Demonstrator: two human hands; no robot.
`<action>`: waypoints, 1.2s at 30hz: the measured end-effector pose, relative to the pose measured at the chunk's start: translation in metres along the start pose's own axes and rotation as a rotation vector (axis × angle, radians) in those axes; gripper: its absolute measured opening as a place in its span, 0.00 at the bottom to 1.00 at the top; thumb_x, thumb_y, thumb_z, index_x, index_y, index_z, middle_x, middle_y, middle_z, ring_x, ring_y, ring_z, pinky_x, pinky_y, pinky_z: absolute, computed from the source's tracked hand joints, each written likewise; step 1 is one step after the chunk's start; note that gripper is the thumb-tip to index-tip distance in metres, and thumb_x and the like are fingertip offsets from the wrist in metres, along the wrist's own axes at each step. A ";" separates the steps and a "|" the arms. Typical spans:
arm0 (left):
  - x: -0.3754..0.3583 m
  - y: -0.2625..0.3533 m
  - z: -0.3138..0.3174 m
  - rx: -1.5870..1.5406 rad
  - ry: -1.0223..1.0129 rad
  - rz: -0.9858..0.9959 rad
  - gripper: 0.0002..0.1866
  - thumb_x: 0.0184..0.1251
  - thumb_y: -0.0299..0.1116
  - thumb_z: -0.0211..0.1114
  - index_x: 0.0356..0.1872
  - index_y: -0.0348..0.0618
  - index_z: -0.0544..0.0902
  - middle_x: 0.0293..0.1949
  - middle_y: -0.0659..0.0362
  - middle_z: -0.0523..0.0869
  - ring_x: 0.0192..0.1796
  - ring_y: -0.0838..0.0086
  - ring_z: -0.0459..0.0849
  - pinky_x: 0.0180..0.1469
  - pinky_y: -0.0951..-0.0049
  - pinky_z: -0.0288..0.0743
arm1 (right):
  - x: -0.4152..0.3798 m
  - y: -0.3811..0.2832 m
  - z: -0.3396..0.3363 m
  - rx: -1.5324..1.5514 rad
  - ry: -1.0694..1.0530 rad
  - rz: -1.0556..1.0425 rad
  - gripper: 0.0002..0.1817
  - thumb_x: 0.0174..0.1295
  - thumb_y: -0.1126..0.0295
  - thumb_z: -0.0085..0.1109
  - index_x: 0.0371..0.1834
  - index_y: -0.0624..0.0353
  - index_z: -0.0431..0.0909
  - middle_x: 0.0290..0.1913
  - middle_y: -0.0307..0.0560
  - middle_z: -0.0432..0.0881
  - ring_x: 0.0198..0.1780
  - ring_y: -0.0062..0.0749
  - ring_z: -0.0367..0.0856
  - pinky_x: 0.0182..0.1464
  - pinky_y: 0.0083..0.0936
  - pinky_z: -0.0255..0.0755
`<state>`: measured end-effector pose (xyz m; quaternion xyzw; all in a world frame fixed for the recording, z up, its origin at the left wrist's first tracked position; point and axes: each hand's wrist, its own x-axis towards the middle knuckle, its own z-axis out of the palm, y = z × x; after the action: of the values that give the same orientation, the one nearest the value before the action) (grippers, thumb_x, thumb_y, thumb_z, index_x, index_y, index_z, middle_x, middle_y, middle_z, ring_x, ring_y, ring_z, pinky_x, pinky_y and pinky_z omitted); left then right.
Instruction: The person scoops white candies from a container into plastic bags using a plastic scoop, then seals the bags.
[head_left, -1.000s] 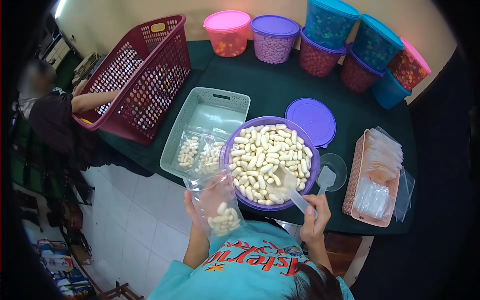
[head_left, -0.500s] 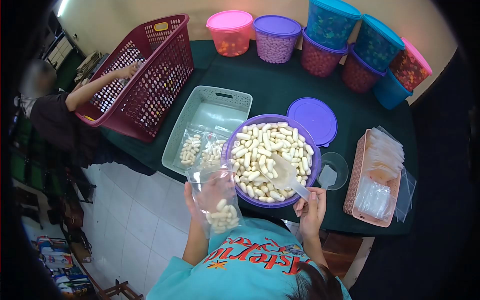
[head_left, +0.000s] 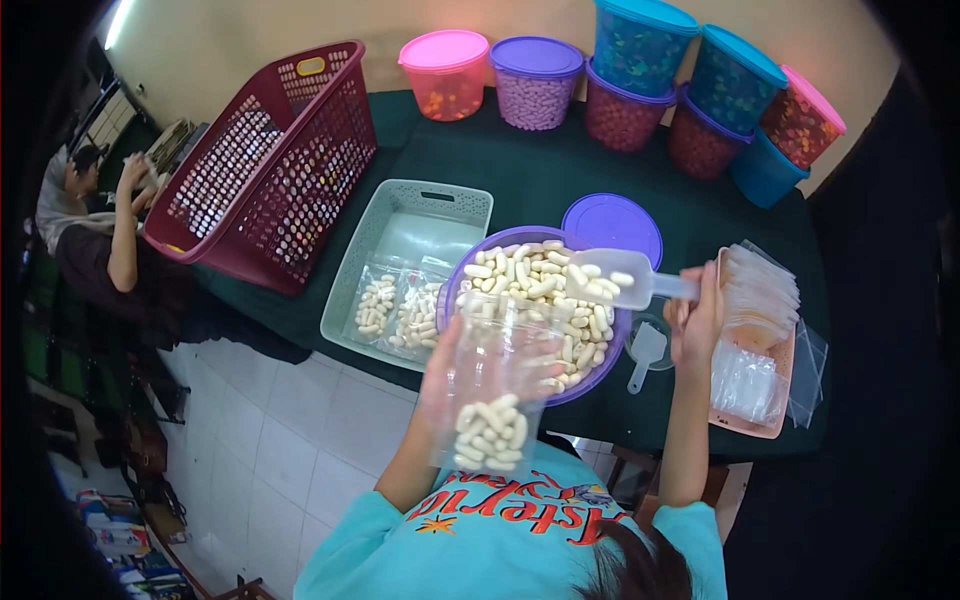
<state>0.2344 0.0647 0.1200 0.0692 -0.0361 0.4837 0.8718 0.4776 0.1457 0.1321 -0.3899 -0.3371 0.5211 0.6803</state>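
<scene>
My left hand (head_left: 438,375) holds a clear plastic bag (head_left: 505,345), its fingers spread behind the film. White, capsule-shaped pieces (head_left: 492,432) lie in the bag's lower part. In my right hand (head_left: 697,318) is the handle of a translucent scoop (head_left: 622,292), which carries several of the same pieces. The scoop is raised over the right side of a purple tub (head_left: 584,388) full of white pieces (head_left: 520,268). The bag overlaps the tub's near left part and hides it.
A pale green tray (head_left: 338,280) with filled bags (head_left: 376,305) stands left of the tub. Behind are a purple lid (head_left: 614,232) and several lidded containers (head_left: 537,85). A small scoop (head_left: 648,346) and pink basket (head_left: 768,430) sit right. A person (head_left: 110,240) stands beside a maroon basket (head_left: 265,225).
The right hand has lifted the scoop out of the pieces, up and to the right, with a load in it. My left hand has brought the bag rightward, nearer the tub. The other person's arm has left the basket.
</scene>
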 end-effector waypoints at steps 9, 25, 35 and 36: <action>0.018 -0.018 -0.009 0.112 0.049 -0.271 0.41 0.60 0.62 0.31 0.61 0.32 0.54 0.62 0.42 0.57 0.62 0.53 0.59 0.63 0.52 0.50 | 0.060 -0.010 0.016 -0.003 -0.258 0.053 0.21 0.66 0.55 0.37 0.20 0.57 0.67 0.06 0.32 0.55 0.06 0.15 0.48 0.10 0.16 0.43; 0.020 0.016 -0.004 0.240 0.080 -0.395 0.45 0.58 0.64 0.36 0.62 0.29 0.49 0.62 0.39 0.54 0.63 0.48 0.55 0.62 0.49 0.47 | 0.060 -0.048 0.093 -0.350 -0.517 -0.019 0.23 0.63 0.54 0.41 0.15 0.57 0.70 0.09 0.32 0.62 0.10 0.13 0.56 0.12 0.13 0.49; 0.014 0.047 -0.005 0.323 -0.211 -0.440 0.42 0.59 0.62 0.36 0.63 0.34 0.50 0.62 0.39 0.55 0.63 0.51 0.58 0.62 0.55 0.52 | 0.032 -0.078 0.149 -0.610 -0.600 -0.197 0.25 0.65 0.54 0.39 0.13 0.57 0.69 0.08 0.31 0.62 0.08 0.09 0.53 0.10 0.10 0.43; 0.013 0.051 -0.007 0.323 -0.214 -0.454 0.42 0.59 0.62 0.36 0.63 0.34 0.50 0.62 0.39 0.55 0.63 0.51 0.58 0.62 0.55 0.52 | 0.030 -0.080 0.152 -0.611 -0.586 -0.201 0.25 0.65 0.54 0.39 0.13 0.57 0.69 0.08 0.31 0.62 0.08 0.09 0.53 0.10 0.10 0.43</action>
<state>0.1976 0.1029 0.1196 0.2642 -0.0341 0.2659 0.9265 0.3884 0.1900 0.2756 -0.3743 -0.6908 0.4173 0.4568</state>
